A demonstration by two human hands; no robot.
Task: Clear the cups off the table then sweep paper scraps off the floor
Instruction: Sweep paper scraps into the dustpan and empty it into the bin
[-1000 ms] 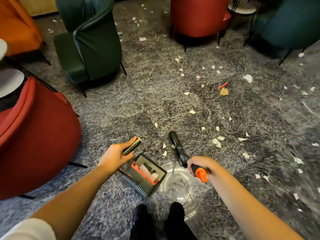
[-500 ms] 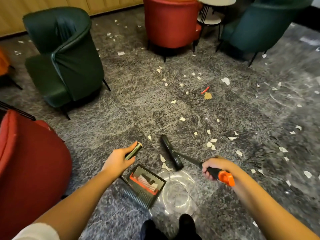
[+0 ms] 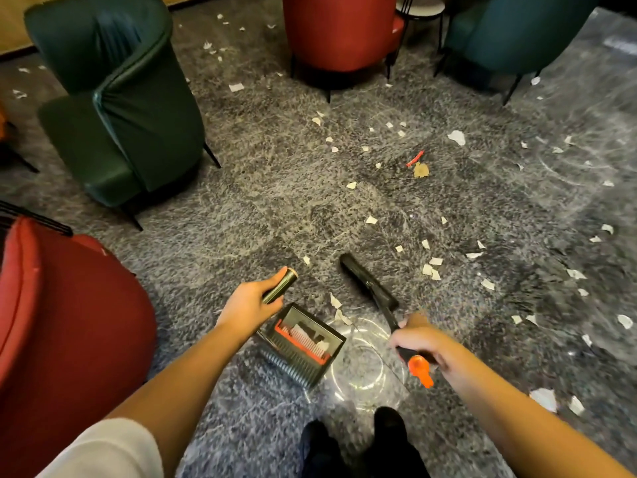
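My left hand grips the dark upright handle of a black dustpan that rests on the grey floor, with an orange comb and pale scraps inside. My right hand holds the orange-tipped handle of a broom; its black head lies on the floor just beyond the pan. Two paper scraps lie between broom head and pan. Several more scraps are scattered ahead and to the right. No cups are in view.
A red armchair stands close on my left, a green one behind it. Another red chair and a teal chair stand at the back, with a small round table between them. A red strip and a brown scrap lie ahead. My shoes show at the bottom.
The broom head has been drawn closer to the dustpan, pulling two scraps with it. My right hand has moved back and right. The view has tilted up, and the left hand stays on the dustpan handle.
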